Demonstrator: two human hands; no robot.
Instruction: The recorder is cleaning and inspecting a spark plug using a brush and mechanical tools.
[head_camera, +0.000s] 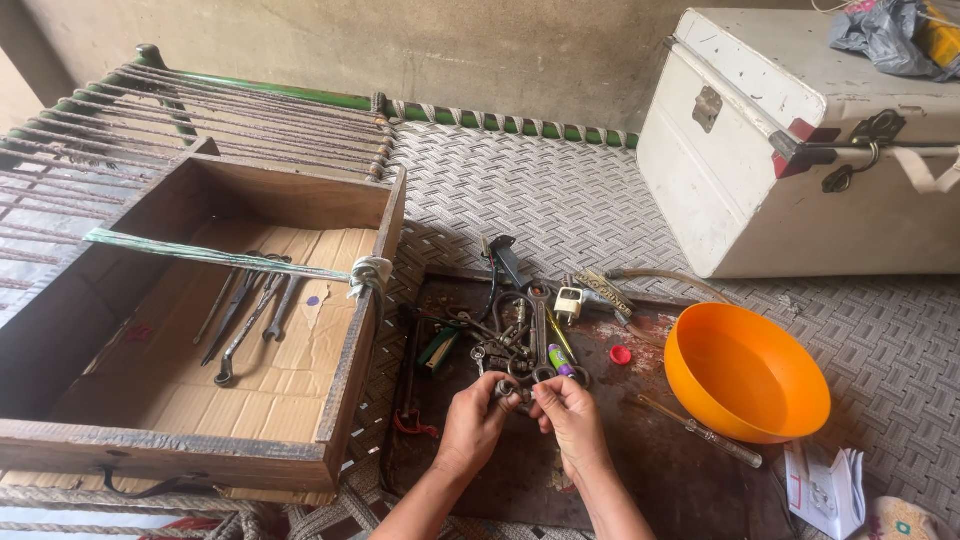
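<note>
My left hand (470, 425) and my right hand (572, 420) meet over a dark metal sheet (660, 470), both pinching a small metal piece (520, 390) from a heap of tools. The heap (525, 335) just beyond my fingers holds spanners, pliers, rings and other small metal parts. What exactly the small piece is stays unclear, as my fingers cover most of it.
A wooden box (360, 340) lined with cardboard sits at the left, with several spanners (245, 315) inside. An orange bowl (745, 375) stands to the right. A white metal trunk (800, 140) is at the back right, and folded papers (830, 490) lie at the lower right.
</note>
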